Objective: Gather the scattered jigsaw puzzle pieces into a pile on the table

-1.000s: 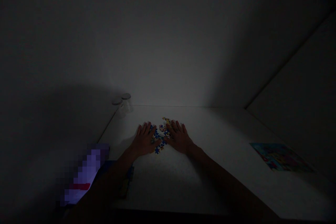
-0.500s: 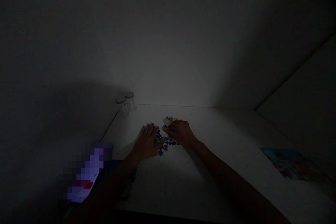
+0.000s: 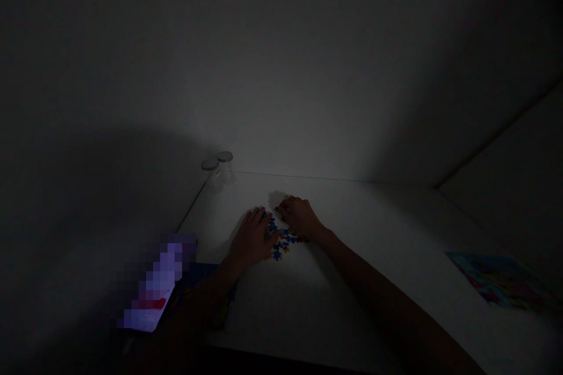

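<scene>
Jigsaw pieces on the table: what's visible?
The jigsaw pieces form a loose, flat, irregular cluster on the white table, mostly blue and yellow with some darker pieces. They look like thin card, though the dim light hides their material and individual outlines. The left hand is at the cluster's left edge, and the right hand covers its upper part, so some pieces are hidden.
</scene>
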Tool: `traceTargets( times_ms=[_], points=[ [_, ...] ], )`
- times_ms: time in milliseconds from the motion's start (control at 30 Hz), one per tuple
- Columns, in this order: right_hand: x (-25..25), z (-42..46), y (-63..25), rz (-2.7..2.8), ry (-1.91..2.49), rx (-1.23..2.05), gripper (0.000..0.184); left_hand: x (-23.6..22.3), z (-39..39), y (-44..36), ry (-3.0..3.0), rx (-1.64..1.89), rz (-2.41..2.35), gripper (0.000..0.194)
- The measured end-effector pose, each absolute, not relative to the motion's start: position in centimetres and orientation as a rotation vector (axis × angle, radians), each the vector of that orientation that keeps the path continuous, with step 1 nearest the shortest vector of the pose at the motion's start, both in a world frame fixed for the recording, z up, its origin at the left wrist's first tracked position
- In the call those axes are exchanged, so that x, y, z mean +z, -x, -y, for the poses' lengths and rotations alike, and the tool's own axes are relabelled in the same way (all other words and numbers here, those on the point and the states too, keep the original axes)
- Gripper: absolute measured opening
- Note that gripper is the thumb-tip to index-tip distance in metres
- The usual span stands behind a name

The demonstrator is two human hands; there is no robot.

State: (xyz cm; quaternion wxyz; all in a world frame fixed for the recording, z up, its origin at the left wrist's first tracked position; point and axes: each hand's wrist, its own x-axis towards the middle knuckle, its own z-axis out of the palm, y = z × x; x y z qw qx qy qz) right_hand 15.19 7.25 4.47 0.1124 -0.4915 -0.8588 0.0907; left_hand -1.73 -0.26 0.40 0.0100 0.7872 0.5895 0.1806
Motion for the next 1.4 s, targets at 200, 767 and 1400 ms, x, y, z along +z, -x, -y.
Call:
traceTargets(
  times_ms=[200,767,1400],
  points=[
    [5.0,-8.6,-13.7,2.485,1.454,0.273,0.020,0.8,0.5,1.7,-2.437,0.597,-1.882,0.047],
    [-1.6,-4.5,-22.4,2.460,1.511,0.076,0.079,1.3,0.7,1.2,-2.491,0.235,-1.811,0.082],
    [0.4,-11.2,-17.9,2.707,1.342,0.313,0.080,-0.2,6.6,-4.0,-2.506,0.406,-1.634,0.074]
  ],
)
